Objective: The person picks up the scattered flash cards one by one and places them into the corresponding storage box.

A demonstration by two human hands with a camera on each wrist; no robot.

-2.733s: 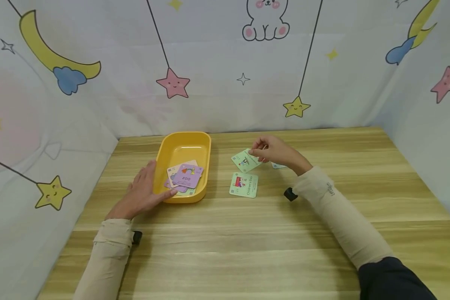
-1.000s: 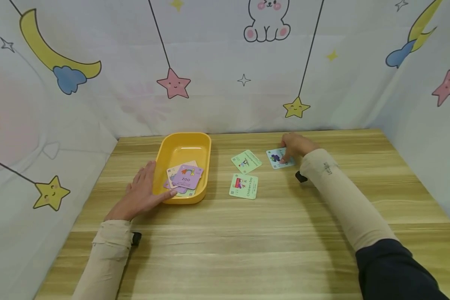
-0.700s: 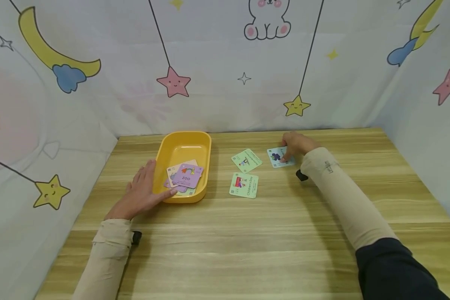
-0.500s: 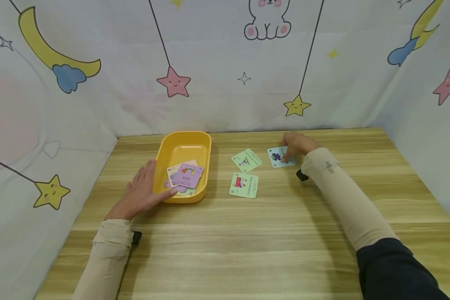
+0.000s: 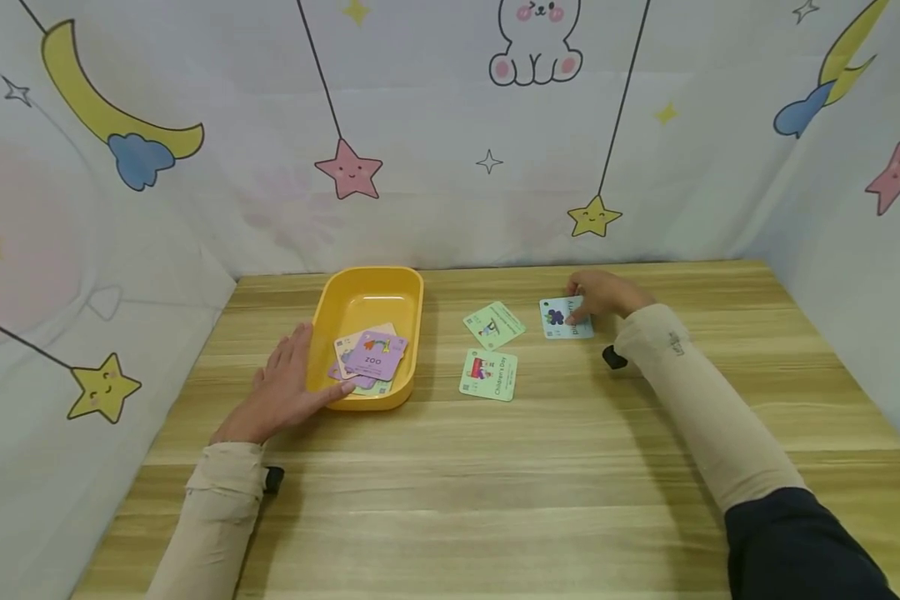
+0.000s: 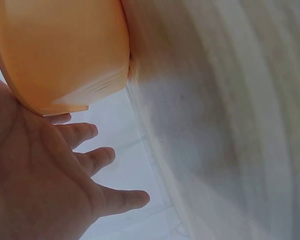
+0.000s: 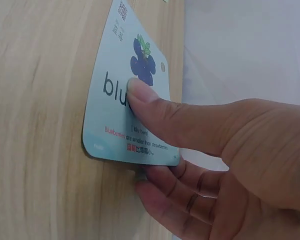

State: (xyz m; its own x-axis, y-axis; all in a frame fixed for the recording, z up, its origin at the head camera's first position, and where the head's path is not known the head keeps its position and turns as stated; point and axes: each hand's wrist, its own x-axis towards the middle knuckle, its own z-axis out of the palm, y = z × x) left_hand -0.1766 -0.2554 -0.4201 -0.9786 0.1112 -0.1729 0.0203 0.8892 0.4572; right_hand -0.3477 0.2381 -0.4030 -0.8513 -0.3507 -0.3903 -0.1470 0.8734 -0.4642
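My right hand (image 5: 609,297) pinches a light blue flash card (image 7: 122,107) with a blueberry picture. In the right wrist view the thumb lies across the printed word and the other fingers are behind the card. My left hand (image 5: 276,388) rests against the near left side of a yellow tray (image 5: 414,287), fingers spread and straight, thumb over its near rim. Inside the tray lie several overlapping cards, a purple "zoo" card (image 5: 379,360) on top. In the left wrist view the tray's outer wall (image 6: 65,55) meets the palm.
Two green cards lie on the wooden table (image 5: 450,492) between tray and right hand: a tilted card (image 5: 493,324) behind and a "Children's Day" card (image 5: 487,374) nearer. A white printed curtain (image 5: 435,225) closes off the back and sides.
My right hand has gone from the tilted green card to the blueberry card, and lately shifted it slightly right. The left hand and tray have stayed put.
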